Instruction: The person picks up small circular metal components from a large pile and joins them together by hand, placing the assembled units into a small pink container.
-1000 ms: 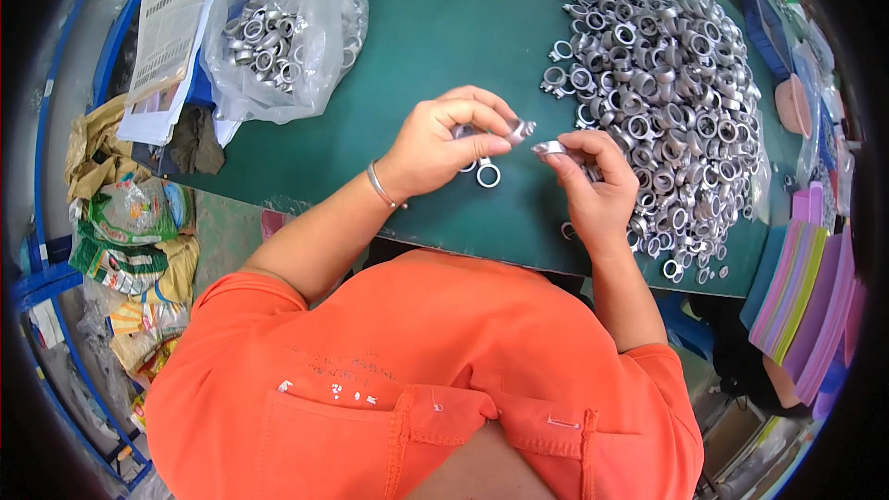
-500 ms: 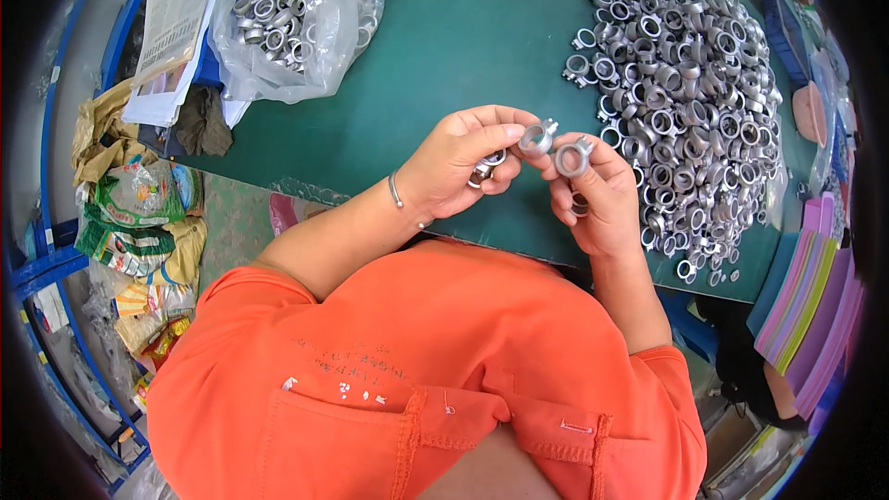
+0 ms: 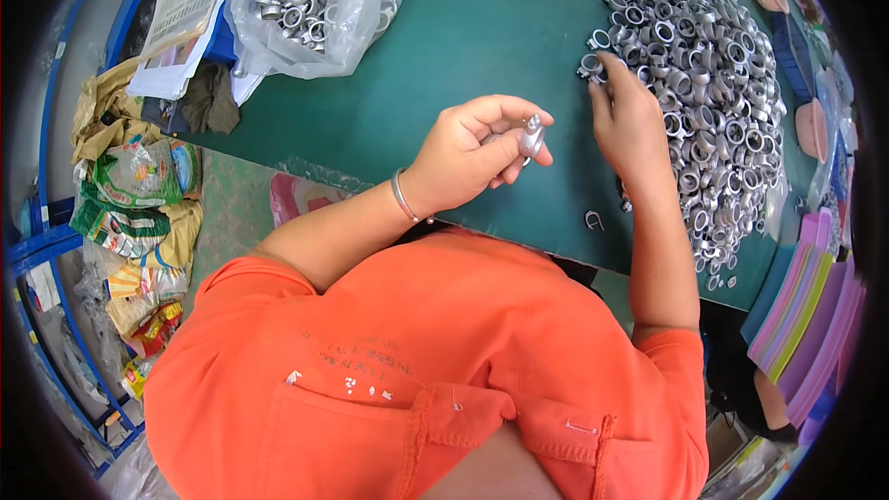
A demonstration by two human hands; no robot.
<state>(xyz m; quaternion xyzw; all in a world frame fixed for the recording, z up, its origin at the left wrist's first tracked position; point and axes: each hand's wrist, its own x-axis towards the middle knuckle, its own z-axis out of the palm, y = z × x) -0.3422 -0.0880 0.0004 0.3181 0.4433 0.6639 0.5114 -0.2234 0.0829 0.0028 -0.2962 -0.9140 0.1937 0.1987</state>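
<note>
Separating after working close together half a second ago, the two hands now stand apart: the left hand (image 3: 472, 153) has kept the small silver metal clamp ring (image 3: 531, 137), while the right hand (image 3: 632, 120) has swung right and away to the near-left edge of the large heap of silver metal clamp rings (image 3: 704, 83). A second ago both hands met over a part above the near edge of the green bench (image 3: 444, 46); now only the left one holds anything. Judging from this, one piece looks finished with and the right hand seems to be after a fresh one.

The left grip is clenched on the small ring, thumb and forefinger pinching it upright above the bench, near the middle of the scene. The right grip is loose, its fingers spread, and their tips touch rings at the heap's edge; whether one is already caught under them cannot be told.

The held ring is pale grey, matt, with a short lug or screw stub at its top; finer detail is too small to read. One stray ring (image 3: 594, 219) lies alone by the near bench edge. At far left a clear plastic bag (image 3: 315, 0) holds more of the same rings.
</note>
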